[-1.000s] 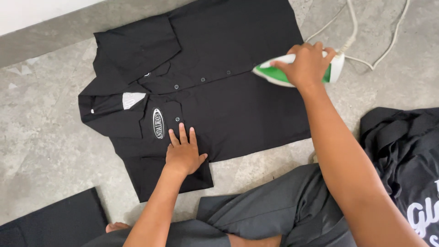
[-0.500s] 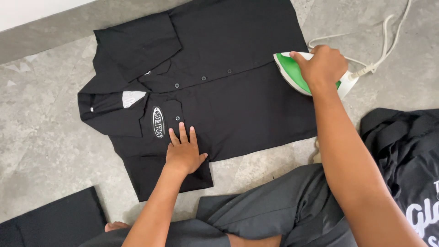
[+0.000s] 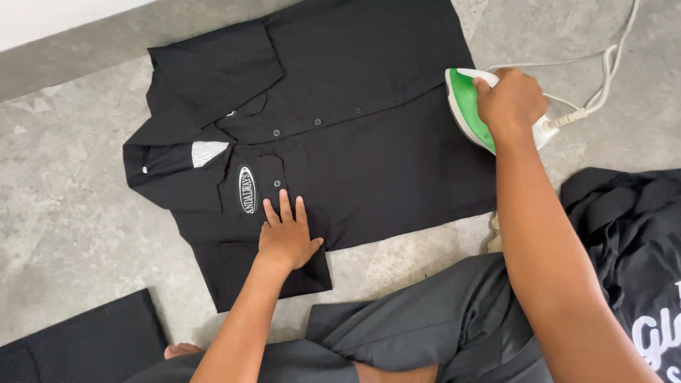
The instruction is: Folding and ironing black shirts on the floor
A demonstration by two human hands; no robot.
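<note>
A black short-sleeved button shirt (image 3: 333, 135) lies spread flat on a grey stone floor, collar to the left, with an oval white patch on its chest pocket. My left hand (image 3: 286, 234) presses flat on the shirt near the pocket, fingers spread. My right hand (image 3: 509, 101) grips the handle of a green and white electric iron (image 3: 470, 110), which sits at the shirt's right hem edge, tilted up on its side. The iron's white cord (image 3: 603, 67) runs off to the upper right.
Another black garment with white lettering (image 3: 631, 248) lies at the right. A dark folded cloth (image 3: 78, 340) sits at the lower left. My grey-trousered legs (image 3: 425, 319) fill the bottom middle. A pale wall base runs along the top left.
My right hand has carried the iron rightward off the shirt body to its hem edge. My left hand has stayed pressed in place.
</note>
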